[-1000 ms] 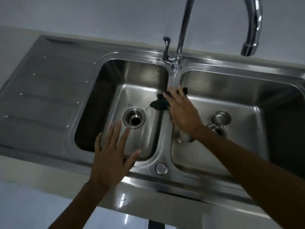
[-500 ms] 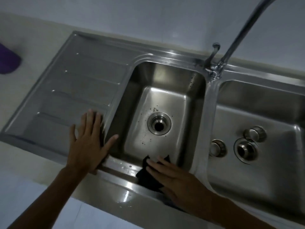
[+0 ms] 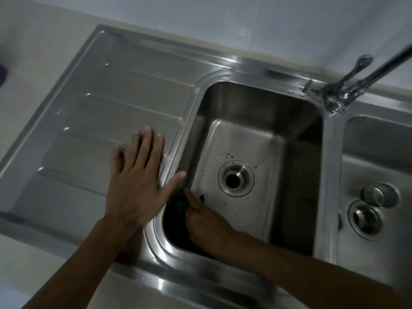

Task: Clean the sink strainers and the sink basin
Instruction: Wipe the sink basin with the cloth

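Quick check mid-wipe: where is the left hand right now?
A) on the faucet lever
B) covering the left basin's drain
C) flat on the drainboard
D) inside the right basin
C: the left hand lies flat, fingers spread, on the drainboard beside the left basin, while the right hand presses the dark cloth in that basin's near corner.

Your left hand [image 3: 136,188] blocks the near-left rim of the basin [image 3: 245,141]; floor around the drain [image 3: 236,179] lies open; tap [image 3: 338,97] guards the far-right corner.
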A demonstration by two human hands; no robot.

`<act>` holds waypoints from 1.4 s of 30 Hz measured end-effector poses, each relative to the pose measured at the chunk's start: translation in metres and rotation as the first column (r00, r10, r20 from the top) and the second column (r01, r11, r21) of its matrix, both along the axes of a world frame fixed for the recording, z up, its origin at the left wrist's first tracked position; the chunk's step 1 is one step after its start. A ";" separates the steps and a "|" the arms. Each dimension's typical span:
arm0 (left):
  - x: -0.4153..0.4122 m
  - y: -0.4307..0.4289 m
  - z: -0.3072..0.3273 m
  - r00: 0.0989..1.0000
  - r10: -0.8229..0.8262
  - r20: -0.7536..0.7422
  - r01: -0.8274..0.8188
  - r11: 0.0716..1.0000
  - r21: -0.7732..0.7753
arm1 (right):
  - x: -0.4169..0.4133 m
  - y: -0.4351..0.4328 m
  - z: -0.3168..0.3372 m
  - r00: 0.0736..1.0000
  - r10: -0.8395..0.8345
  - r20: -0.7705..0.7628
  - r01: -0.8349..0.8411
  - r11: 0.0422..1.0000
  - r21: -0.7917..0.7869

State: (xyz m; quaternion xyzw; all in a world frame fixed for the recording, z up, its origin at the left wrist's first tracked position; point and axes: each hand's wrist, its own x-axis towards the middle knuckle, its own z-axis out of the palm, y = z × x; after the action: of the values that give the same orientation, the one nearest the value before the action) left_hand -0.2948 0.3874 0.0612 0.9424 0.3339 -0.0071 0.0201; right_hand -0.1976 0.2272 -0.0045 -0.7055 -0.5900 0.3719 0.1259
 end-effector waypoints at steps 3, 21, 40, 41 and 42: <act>-0.001 0.001 -0.001 1.000 -0.012 0.002 0.012 1.000 0.019 | 0.013 -0.001 -0.037 0.989 -0.070 0.131 0.071 0.997 -0.006; -0.001 0.005 -0.007 0.998 -0.042 0.054 0.037 0.996 0.084 | 0.077 -0.036 -0.069 0.848 -0.405 0.342 0.439 0.898 -0.024; -0.004 0.007 -0.022 0.989 -0.032 0.142 0.017 0.994 0.106 | 0.128 -0.053 -0.065 0.714 -0.455 0.533 0.548 0.836 -0.021; -0.003 0.007 -0.022 0.989 -0.030 0.145 0.014 0.994 0.108 | 0.109 -0.063 -0.066 0.791 -0.329 0.515 0.408 0.912 -0.043; -0.002 0.007 -0.021 0.989 -0.032 0.141 0.015 0.993 0.116 | 0.091 -0.070 -0.067 0.869 -0.182 0.461 0.221 0.975 -0.032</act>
State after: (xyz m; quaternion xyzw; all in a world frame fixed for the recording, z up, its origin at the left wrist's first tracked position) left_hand -0.2971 0.3946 0.0398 0.9440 0.3202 0.0794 -0.0105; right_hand -0.1070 0.1572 -0.0712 -0.8350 -0.5103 0.2056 -0.0071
